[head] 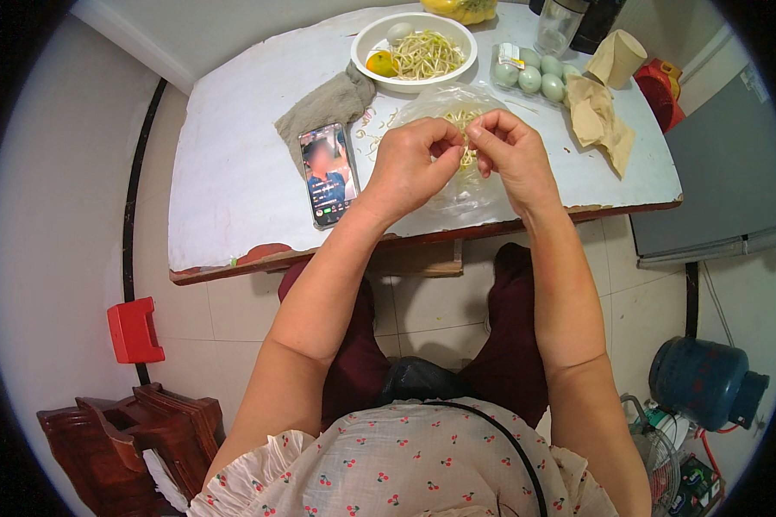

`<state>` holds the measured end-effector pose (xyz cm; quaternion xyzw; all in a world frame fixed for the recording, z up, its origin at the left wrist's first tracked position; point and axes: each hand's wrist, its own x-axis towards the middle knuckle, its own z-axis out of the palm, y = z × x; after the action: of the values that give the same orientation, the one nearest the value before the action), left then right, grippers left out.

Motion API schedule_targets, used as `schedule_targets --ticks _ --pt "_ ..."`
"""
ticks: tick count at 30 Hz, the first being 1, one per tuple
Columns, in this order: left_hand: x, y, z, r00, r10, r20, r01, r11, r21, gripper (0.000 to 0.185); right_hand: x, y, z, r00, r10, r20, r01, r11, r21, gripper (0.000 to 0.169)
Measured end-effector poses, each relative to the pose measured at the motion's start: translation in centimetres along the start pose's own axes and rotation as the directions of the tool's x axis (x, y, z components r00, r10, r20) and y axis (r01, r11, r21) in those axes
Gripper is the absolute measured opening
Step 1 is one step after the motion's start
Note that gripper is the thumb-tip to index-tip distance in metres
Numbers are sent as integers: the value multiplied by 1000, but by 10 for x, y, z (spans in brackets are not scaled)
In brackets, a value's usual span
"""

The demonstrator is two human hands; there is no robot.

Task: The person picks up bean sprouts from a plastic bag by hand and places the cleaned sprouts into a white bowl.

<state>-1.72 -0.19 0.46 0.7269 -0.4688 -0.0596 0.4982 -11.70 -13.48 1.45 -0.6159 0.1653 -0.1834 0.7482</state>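
Observation:
My left hand and my right hand meet fingertip to fingertip above a clear plastic bag. Thumb and forefinger of each are pinched, seemingly on one thin bean sprout mostly hidden by the fingers. Beneath them, more bean sprouts lie in the open bag, partly covered by my hands. Beyond the bag is a white round basin holding a heap of bean sprouts, a pale egg and an orange-green fruit. Small root scraps are scattered left of the bag.
Left of my hands, a smartphone with a lit screen rests against a grey cloth. Several pale green eggs sit in a clear carton at the back right, near brown paper, a paper roll and a glass jar.

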Motion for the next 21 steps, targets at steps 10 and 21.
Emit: schedule_targets --ticks 10,21 --pt "-1 -2 1 978 -208 34 207 917 -340 10 0 2 0 1000 9 23 -11 996 91 14" --pt "2 -9 0 966 -256 -31 193 798 -571 9 2 7 -4 995 -22 97 -7 958 288 10"
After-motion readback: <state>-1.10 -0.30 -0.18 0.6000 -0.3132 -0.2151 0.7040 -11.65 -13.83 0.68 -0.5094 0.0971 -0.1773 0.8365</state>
